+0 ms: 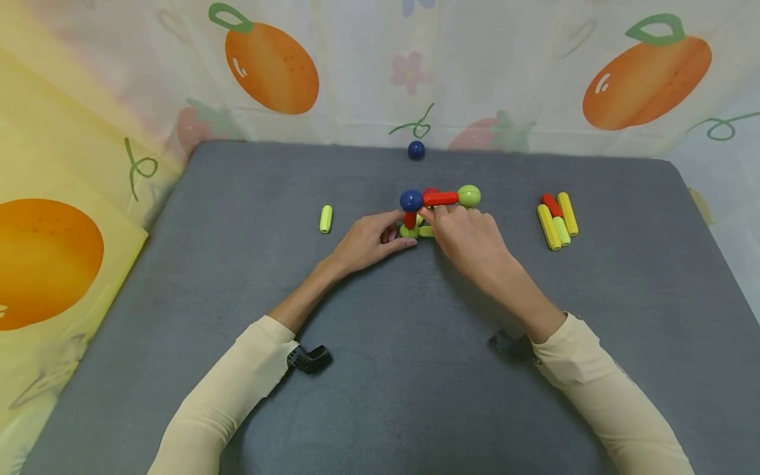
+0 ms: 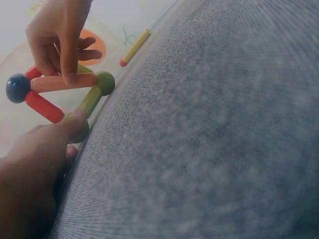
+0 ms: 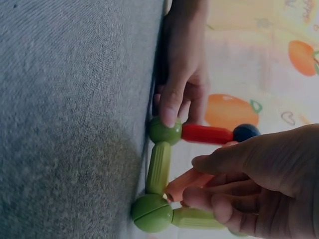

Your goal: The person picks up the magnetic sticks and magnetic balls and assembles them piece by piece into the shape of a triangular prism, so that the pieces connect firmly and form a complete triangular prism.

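Observation:
A frame of magnetic rods and balls stands near the table's middle. My left hand (image 1: 369, 243) pinches its lower-left green ball (image 3: 166, 131), thumb on the near side. An upright red rod (image 1: 410, 221) joins that ball to a blue ball (image 1: 411, 200) above. My right hand (image 1: 473, 245) reaches over the frame and pinches a slanting light-red rod (image 2: 57, 83) that runs from the blue ball down to another green ball (image 3: 152, 213). A red rod (image 1: 441, 198) extends from the blue ball to a raised green ball (image 1: 469, 196). The right hand hides part of the frame.
A loose blue ball (image 1: 416, 150) sits near the table's back edge. One light-green rod (image 1: 326, 219) lies to the left. On the right is a group of yellow, red and green rods (image 1: 549, 227). A printed curtain (image 1: 356, 66) hangs behind the table.

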`<state>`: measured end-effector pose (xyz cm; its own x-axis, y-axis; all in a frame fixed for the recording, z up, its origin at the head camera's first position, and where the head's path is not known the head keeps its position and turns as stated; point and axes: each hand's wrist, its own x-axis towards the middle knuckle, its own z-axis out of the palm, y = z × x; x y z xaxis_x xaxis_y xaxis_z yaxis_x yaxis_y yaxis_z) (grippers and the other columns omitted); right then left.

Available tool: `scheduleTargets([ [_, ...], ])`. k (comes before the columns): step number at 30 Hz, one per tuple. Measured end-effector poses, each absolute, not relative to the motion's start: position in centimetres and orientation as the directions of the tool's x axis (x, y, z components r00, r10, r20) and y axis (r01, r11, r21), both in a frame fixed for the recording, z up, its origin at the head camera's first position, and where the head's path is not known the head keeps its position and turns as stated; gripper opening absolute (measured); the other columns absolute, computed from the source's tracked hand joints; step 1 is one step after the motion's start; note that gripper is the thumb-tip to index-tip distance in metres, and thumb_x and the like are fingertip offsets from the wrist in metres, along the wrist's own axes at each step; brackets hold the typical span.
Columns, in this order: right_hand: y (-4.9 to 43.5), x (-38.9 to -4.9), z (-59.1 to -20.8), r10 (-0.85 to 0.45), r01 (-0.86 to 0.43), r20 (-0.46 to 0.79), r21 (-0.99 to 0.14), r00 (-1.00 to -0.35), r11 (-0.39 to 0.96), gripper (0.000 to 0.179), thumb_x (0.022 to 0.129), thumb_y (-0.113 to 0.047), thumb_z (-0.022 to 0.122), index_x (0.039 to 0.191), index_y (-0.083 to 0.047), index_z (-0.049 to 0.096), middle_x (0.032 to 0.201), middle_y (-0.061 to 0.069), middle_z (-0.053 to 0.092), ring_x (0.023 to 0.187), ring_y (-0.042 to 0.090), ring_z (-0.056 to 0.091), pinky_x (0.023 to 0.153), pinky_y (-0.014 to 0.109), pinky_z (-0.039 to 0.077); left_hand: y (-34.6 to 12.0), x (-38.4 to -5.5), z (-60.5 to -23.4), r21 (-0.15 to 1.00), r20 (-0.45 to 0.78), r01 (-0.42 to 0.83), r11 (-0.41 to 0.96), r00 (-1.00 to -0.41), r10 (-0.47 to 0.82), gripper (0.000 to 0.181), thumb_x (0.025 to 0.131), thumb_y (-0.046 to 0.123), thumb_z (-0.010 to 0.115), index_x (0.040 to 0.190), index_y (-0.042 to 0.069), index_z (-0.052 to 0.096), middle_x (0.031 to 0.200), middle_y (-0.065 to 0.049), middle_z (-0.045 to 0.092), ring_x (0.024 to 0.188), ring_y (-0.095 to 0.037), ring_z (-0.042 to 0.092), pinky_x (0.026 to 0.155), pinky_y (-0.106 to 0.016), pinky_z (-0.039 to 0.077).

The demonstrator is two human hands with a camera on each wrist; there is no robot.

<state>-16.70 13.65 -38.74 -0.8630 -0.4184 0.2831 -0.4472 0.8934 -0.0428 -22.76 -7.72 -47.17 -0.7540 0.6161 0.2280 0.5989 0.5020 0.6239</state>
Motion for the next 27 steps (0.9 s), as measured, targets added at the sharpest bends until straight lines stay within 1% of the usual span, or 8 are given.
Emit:
scheduleTargets([
  [5,14.2,-17.3,-38.8,-0.455,-0.471,0.283,0.011,-0.844,0.882,0.045,0.108,-0.032,0.059,0.074,-0.003,0.057,0.056,0.003,0.038,0.042,0.021,0.042,0.039,0.034,0.034,-7.8,-22.8,-47.3,0.625,0.223,0.598,0.502,-0.752,0.620,0.028,0.099,0.037,0.073,0.116,0.017,0.063,0.078,0.000,0.056,0.066,-0.012,0.048,0.067,-0.027,0.037],
  [8,14.7,-17.5,-38.5,-0.487,-0.492,0.238,0.041,-0.841,0.870,0.042,0.106,-0.031,0.062,0.076,-0.002,0.059,0.057,0.003,0.039,0.042,0.020,0.040,0.041,0.031,0.030,-7.7,-22.8,-47.4,0.626,0.223,0.598,0.501,-0.753,0.620,0.028,0.099,0.037,0.074,0.117,0.017,0.064,0.078,0.000,0.056,0.067,-0.012,0.048,0.067,-0.027,0.037],
  [10,15.1,-17.5,-38.0,-0.494,-0.502,0.171,-0.005,-0.852,0.865,0.037,0.105,-0.029,0.066,0.079,-0.003,0.062,0.058,0.005,0.046,0.045,0.020,0.043,0.043,0.031,0.032,-7.7,-22.8,-47.4,0.624,0.225,0.600,0.501,-0.752,0.620,0.029,0.099,0.037,0.074,0.117,0.017,0.064,0.078,0.000,0.056,0.067,-0.012,0.048,0.067,-0.027,0.037],
  [14,16.2,-17.4,-35.8,-0.478,-0.476,0.039,-0.192,-0.878,0.858,0.022,0.100,-0.021,0.072,0.086,-0.005,0.072,0.069,0.006,0.064,0.054,0.018,0.054,0.050,0.030,0.042,-7.6,-22.7,-47.5,0.620,0.228,0.608,0.496,-0.745,0.627,0.029,0.099,0.037,0.073,0.117,0.016,0.064,0.078,0.000,0.055,0.066,-0.012,0.048,0.067,-0.026,0.037],
  [19,18.7,-18.0,-33.6,-0.386,-0.338,-0.063,-0.369,-0.920,0.866,0.030,0.098,-0.022,0.074,0.074,-0.007,0.067,0.064,0.007,0.063,0.055,0.019,0.057,0.055,0.030,0.038,-7.9,-22.7,-47.3,0.615,0.240,0.613,0.496,-0.744,0.624,0.029,0.100,0.036,0.073,0.116,0.015,0.063,0.078,-0.001,0.054,0.066,-0.012,0.047,0.066,-0.026,0.036],
  [21,19.9,-18.8,-33.8,-0.354,-0.280,-0.116,-0.411,-0.928,0.868,0.028,0.097,-0.023,0.077,0.080,-0.003,0.066,0.068,0.012,0.065,0.060,0.023,0.062,0.057,0.034,0.043,-7.9,-22.7,-47.2,0.612,0.243,0.614,0.499,-0.746,0.620,0.028,0.099,0.035,0.073,0.115,0.014,0.063,0.078,-0.001,0.054,0.066,-0.013,0.047,0.066,-0.027,0.036],
  [25,21.4,-21.0,-36.3,-0.415,-0.291,-0.187,-0.467,-0.891,0.835,0.037,0.091,-0.024,0.083,0.110,0.005,0.069,0.097,0.022,0.076,0.086,0.032,0.073,0.078,0.046,0.058,-7.9,-22.7,-47.2,0.609,0.234,0.611,0.506,-0.748,0.621,0.028,0.099,0.036,0.073,0.115,0.015,0.063,0.078,0.000,0.054,0.066,-0.012,0.048,0.067,-0.026,0.037],
  [27,21.6,-21.8,-37.5,-0.466,-0.324,-0.197,-0.491,-0.863,0.808,0.040,0.090,-0.025,0.085,0.111,0.006,0.070,0.102,0.023,0.077,0.092,0.033,0.073,0.083,0.048,0.059,-7.9,-22.8,-47.2,0.608,0.234,0.610,0.508,-0.749,0.619,0.029,0.099,0.037,0.073,0.115,0.015,0.063,0.078,0.000,0.054,0.067,-0.012,0.048,0.067,-0.027,0.037],
])
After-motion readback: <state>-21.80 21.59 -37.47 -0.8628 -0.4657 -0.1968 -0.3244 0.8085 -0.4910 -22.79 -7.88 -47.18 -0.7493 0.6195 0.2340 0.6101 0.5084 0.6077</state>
